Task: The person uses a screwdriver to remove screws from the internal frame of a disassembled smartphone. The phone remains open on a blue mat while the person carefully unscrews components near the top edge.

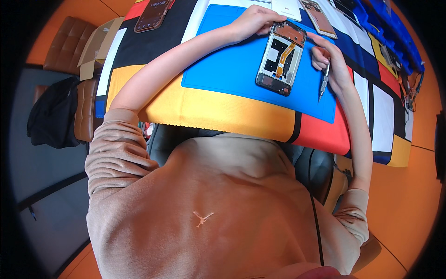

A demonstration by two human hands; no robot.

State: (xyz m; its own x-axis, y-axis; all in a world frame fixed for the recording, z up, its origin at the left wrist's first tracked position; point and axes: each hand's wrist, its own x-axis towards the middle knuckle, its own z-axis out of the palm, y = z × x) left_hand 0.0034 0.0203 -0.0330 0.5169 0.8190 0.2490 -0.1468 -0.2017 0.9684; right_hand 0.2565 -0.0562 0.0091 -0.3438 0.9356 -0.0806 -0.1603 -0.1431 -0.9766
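A dark phone (151,16) is set near the surface's (209,109) left edge. By the left hand (256,22), the opened phone (278,58) is pinched, toward the mat's (216,60) right edge. By the right hand (332,60), index finger at that phone's side, a screwdriver (324,83) is held.

Dark phone (151,18), upper left: light clock digits on screen, hours to seconds. White panel (282,14), top: small faint logo. Orange ribbon (284,59) in opened phone (292,79): dark print, too fine to make out. Sweater (158,223) chest: pale emblem (201,217), leaping-figure shape, spread limbs.
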